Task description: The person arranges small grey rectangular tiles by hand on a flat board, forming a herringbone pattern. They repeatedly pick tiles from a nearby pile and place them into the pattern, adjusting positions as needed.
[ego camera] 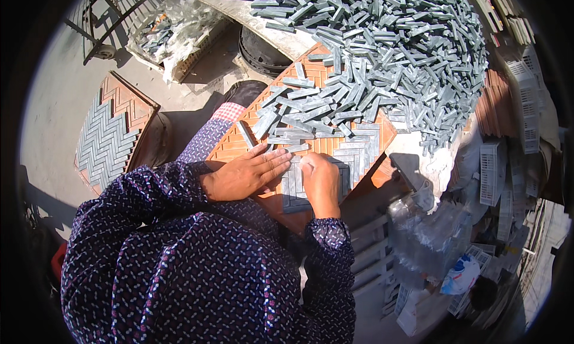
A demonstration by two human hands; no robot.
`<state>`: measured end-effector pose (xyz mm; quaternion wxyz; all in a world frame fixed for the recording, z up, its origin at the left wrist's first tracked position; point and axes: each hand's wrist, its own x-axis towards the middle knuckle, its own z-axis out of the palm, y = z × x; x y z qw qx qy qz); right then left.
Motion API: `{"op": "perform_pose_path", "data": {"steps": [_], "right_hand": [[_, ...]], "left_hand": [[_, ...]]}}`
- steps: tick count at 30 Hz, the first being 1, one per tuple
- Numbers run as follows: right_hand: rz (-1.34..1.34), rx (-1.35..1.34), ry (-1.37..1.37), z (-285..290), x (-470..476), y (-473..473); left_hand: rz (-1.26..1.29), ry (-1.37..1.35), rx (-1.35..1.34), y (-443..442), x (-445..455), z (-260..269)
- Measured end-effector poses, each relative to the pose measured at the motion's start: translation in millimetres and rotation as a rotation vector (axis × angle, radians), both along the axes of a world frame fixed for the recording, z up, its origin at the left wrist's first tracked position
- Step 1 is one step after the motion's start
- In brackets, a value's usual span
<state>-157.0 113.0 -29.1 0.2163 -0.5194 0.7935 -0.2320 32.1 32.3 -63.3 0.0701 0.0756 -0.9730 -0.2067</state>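
An orange herringbone-grooved mould board point(223, 147) lies tilted before me, partly filled with narrow grey stone tile strips point(356, 155). My left hand point(251, 172) reaches across it, palm down, fingers stretched, their tips beside the laid strips. What its palm covers is hidden. Close to it on the right, my right hand point(321, 179) rests over the laid strips with curled fingers, the thumb side facing up. Whether a strip is inside those fingers cannot be seen. Loose grey strips point(309, 110) are heaped on the board just beyond both hands.
A large pile of strips point(403, 43) covers the pale worktop point(287, 41) behind. To the left, another mould board point(127, 97) carries a herringbone sheet. A plastic crate point(193, 57) of scraps and a black tub point(262, 52) stand beyond. White crates point(491, 173) are stacked at right.
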Motion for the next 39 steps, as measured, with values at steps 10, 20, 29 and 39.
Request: {"op": "perform_pose_path", "data": {"steps": [10, 20, 29, 39], "right_hand": [[0.003, -0.215, 0.049, -0.5, 3.4, 19.7], [0.007, -0.127, 0.351, -16.4, 36.3, 42.6], [0.140, -0.228, 0.092, 0.1, 16.3, 23.5], [0.329, 0.013, 0.019, 15.7, -3.3, -4.2]], "left_hand": [[0.007, 0.029, -0.020, 0.5, -1.0, -0.6], [0.009, 0.003, -0.090, 1.1, -1.6, -1.9], [0.050, 0.115, -0.067, 5.6, -1.0, -9.4], [0.032, 0.070, -0.053, 4.1, -1.3, -7.4]]}}
